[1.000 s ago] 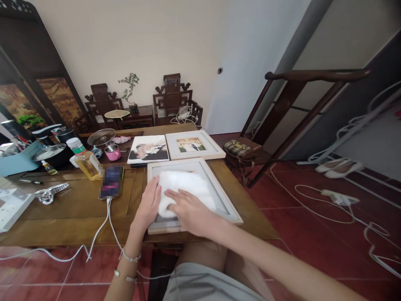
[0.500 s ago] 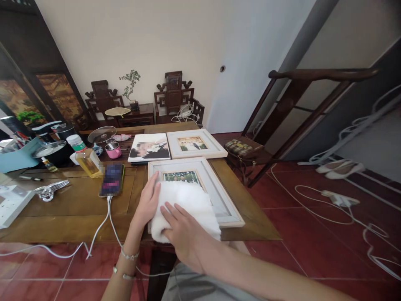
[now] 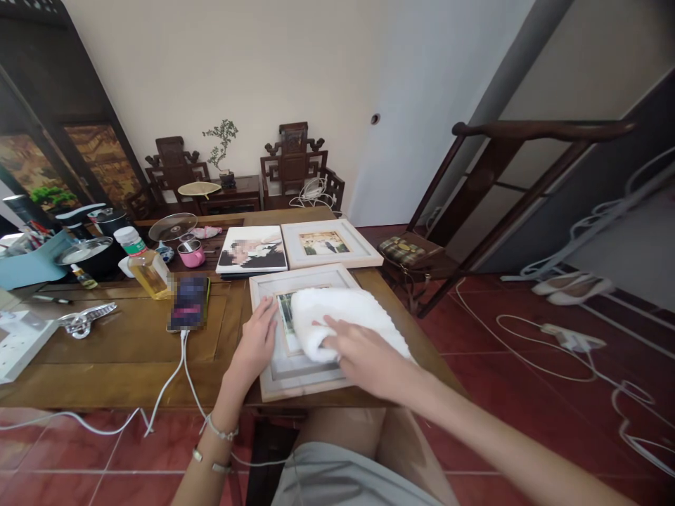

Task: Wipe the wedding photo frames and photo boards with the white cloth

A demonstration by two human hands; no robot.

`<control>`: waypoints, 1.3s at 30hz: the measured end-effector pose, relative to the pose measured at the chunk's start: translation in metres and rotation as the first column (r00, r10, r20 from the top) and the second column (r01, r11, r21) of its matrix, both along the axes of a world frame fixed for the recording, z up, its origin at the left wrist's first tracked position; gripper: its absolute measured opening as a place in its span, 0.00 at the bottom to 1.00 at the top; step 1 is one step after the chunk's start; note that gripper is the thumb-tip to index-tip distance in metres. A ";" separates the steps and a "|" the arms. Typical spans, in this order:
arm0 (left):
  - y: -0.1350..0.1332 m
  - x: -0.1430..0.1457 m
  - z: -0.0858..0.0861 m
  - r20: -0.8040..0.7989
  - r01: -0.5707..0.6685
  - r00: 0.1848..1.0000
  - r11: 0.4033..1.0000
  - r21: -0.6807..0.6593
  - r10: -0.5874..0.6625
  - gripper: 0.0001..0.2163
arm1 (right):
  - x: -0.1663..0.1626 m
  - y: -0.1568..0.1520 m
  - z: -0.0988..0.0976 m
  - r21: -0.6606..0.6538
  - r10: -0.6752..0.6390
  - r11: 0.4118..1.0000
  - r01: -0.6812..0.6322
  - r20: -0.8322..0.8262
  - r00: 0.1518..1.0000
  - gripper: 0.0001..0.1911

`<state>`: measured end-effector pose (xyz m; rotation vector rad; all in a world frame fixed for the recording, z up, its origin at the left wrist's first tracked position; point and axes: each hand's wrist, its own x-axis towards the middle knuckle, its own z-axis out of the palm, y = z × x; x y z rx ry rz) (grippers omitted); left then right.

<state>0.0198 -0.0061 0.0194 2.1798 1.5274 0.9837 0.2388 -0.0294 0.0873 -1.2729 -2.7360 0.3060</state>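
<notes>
A pale picture frame (image 3: pixel 311 388) lies face up at the table's near edge, its photo (image 3: pixel 287 327) partly hidden. My right hand (image 3: pixel 363 355) is closed on a folded white fluffy cloth (image 3: pixel 337 313), which presses on the photo and covers the frame's right side. On the frame's left border rests my left hand (image 3: pixel 256 341), fingers stretched out and lying flat. Behind it are a second framed photo (image 3: pixel 324 243) and a photo panel (image 3: pixel 252 249).
To the left on the wooden table (image 3: pixel 137 379) are a phone (image 3: pixel 190 302) on white cables, an oil bottle (image 3: pixel 145 267), a pink cup (image 3: pixel 191 254), a silver hair clip (image 3: pixel 84 321) and a power strip (image 3: pixel 24 344). A wooden chair (image 3: pixel 488 161) stands right.
My right hand has moved the cloth right and away from me, uncovering the frame's near left corner. The frame has turned slightly; my left hand stays at its left border.
</notes>
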 end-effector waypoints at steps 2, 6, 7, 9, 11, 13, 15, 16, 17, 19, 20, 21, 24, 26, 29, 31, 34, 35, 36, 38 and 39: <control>-0.003 -0.001 0.002 0.003 0.023 1.000 1.000 -0.016 -0.023 0.20 | 0.005 0.020 0.013 -0.011 -0.077 0.997 0.077 -0.100 0.992 0.22; -0.007 0.001 0.003 0.018 0.005 1.000 1.000 0.001 -0.005 0.19 | -0.012 0.056 0.025 0.296 -0.062 0.943 0.152 -0.292 0.954 0.23; -0.006 0.001 0.003 0.018 0.000 1.000 1.000 0.012 0.000 0.19 | -0.022 0.063 0.023 0.380 0.021 0.921 0.090 -0.277 0.961 0.24; -0.005 0.002 0.003 0.008 0.003 1.000 1.000 0.027 -0.004 0.21 | -0.045 0.076 0.014 0.471 0.194 0.877 -0.093 -0.170 0.966 0.24; -0.001 0.003 0.004 -0.008 0.006 1.000 1.000 0.021 -0.006 0.23 | -0.063 0.087 0.003 0.449 0.266 0.865 -0.224 -0.032 0.963 0.21; 0.003 0.002 0.005 -0.023 0.004 1.000 1.000 0.006 -0.004 0.24 | -0.073 0.095 -0.007 0.389 0.239 0.886 -0.251 0.079 0.968 0.20; 0.006 0.001 0.004 -0.036 0.010 0.999 1.000 0.002 -0.010 0.24 | -0.072 0.100 -0.013 0.350 0.182 0.910 -0.223 0.145 0.972 0.20; 0.008 0.000 0.003 -0.043 0.017 0.999 1.000 0.005 -0.017 0.24 | -0.068 0.102 -0.015 0.344 0.156 0.917 -0.204 0.161 0.975 0.20; 0.009 -0.001 0.002 -0.048 0.015 0.999 1.000 0.012 -0.015 0.24 | -0.063 0.104 -0.015 0.342 0.133 0.921 -0.185 0.170 0.977 0.20; 0.010 -0.004 -0.002 -0.051 -0.005 0.999 1.000 0.027 0.007 0.24 | -0.047 0.107 -0.015 0.341 0.086 0.929 -0.147 0.189 0.978 0.20; 0.011 -0.006 -0.004 -0.050 -0.013 0.999 0.999 0.032 0.015 0.24 | -0.039 0.108 -0.014 0.339 0.061 0.932 -0.128 0.203 0.977 0.20; 0.011 -0.007 -0.006 -0.050 -0.016 0.999 0.999 0.033 0.018 0.24 | -0.029 0.109 -0.012 0.337 0.036 0.935 -0.109 0.218 0.975 0.20; 0.011 -0.010 -0.007 -0.056 -0.005 0.998 0.999 0.034 0.007 0.23 | 0.001 0.109 -0.007 0.335 -0.039 0.941 -0.051 0.256 0.966 0.19; 0.011 -0.010 -0.005 -0.057 0.004 0.998 0.999 0.037 -0.002 0.22 | 0.020 0.107 -0.005 0.341 -0.086 0.940 -0.012 0.271 0.959 0.18; 0.010 -0.010 -0.002 -0.055 0.010 0.998 0.999 0.042 -0.007 0.22 | 0.043 0.102 -0.003 0.360 -0.144 0.932 0.038 0.270 0.952 0.20; 0.009 -0.009 -0.001 -0.053 0.015 0.998 0.999 0.044 -0.013 0.23 | 0.052 0.098 -0.005 0.369 -0.160 0.928 0.054 0.264 0.951 0.22; 0.009 -0.008 0.001 -0.049 0.018 0.999 0.999 0.038 -0.016 0.24 | 0.056 0.094 -0.009 0.367 -0.154 0.929 0.050 0.259 0.954 0.23; 0.008 -0.008 0.001 -0.047 0.017 0.999 0.999 0.034 -0.015 0.24 | 0.055 0.093 -0.011 0.364 -0.149 0.930 0.047 0.258 0.954 0.23; 0.008 -0.007 0.002 -0.045 0.014 0.999 0.999 0.030 -0.012 0.25 | 0.054 0.092 -0.013 0.363 -0.144 0.931 0.042 0.258 0.955 0.23; 0.007 -0.006 0.002 -0.036 0.007 0.999 1.000 0.029 -0.006 0.25 | 0.052 0.089 -0.016 0.368 -0.127 0.929 0.025 0.256 0.958 0.23; 0.006 -0.005 0.002 -0.031 0.004 1.000 0.999 0.033 -0.003 0.25 | 0.050 0.086 -0.017 0.374 -0.115 0.927 0.011 0.257 0.959 0.23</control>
